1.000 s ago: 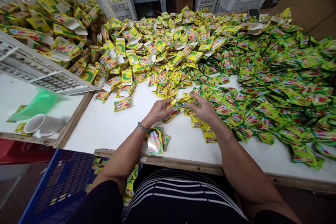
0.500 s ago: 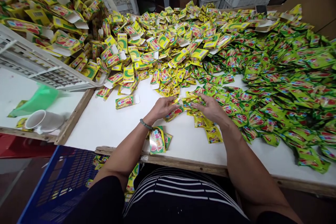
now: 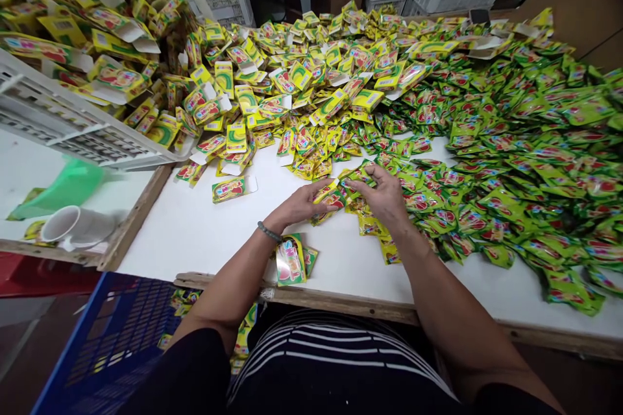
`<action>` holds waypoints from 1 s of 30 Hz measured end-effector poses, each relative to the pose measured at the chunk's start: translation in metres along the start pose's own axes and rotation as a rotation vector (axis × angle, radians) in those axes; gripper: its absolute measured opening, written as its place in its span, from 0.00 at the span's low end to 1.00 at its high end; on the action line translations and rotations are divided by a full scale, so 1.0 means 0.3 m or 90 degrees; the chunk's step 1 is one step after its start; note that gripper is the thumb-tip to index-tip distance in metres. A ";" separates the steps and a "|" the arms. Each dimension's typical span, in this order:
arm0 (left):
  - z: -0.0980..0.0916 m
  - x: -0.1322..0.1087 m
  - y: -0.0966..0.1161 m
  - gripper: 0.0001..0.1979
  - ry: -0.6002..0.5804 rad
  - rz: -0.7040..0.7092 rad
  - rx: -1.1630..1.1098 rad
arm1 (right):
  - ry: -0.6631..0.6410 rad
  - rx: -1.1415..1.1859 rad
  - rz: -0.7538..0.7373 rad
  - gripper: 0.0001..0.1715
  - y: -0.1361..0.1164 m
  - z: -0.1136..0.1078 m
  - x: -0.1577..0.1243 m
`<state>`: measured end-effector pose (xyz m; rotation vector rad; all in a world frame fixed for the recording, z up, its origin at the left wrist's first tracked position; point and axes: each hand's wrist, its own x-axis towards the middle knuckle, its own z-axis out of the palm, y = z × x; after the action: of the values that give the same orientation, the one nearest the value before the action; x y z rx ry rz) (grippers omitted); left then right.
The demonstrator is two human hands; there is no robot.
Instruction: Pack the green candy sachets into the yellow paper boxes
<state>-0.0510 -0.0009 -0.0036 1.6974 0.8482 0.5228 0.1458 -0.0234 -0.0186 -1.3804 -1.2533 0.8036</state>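
My left hand is closed on a small yellow-green carton above the white table. Close against the carton's right end, my right hand pinches a green sachet between thumb and fingers. Whether the sachet's tip is inside the carton I cannot tell. Below my right hand lie several yellow sachets. Near my left wrist, a carton lies at the table's front edge, over another green piece. One carton with its white flap out lies to the left.
A heap of yellow cartons spreads across the back, spilling from a tilted white crate. Green sachets pile up on the right. A white mug stands at left; a blue basket sits below the wooden edge.
My right hand has turned and shifted slightly left, now with a green sachet at the carton's end. My left hand stays on the carton, its fingers stretched further along it.
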 end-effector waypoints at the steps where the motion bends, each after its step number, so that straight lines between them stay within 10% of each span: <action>1: 0.006 0.001 0.000 0.29 0.004 -0.005 -0.036 | 0.001 -0.006 0.003 0.18 -0.008 0.007 -0.005; 14: 0.028 -0.010 0.022 0.20 0.080 -0.036 -0.178 | -0.089 -0.167 -0.112 0.19 0.013 0.040 -0.031; 25: 0.030 -0.014 0.025 0.20 0.143 -0.064 -0.198 | 0.131 -0.214 -0.219 0.12 -0.035 0.043 -0.049; 30: 0.046 -0.019 0.036 0.20 0.153 -0.050 -0.215 | -0.008 -0.197 -0.194 0.14 -0.013 0.047 -0.048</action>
<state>-0.0419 -0.0153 0.0033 1.3042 0.9345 0.7819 0.1282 -0.0339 -0.0203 -1.3790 -1.6010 0.4201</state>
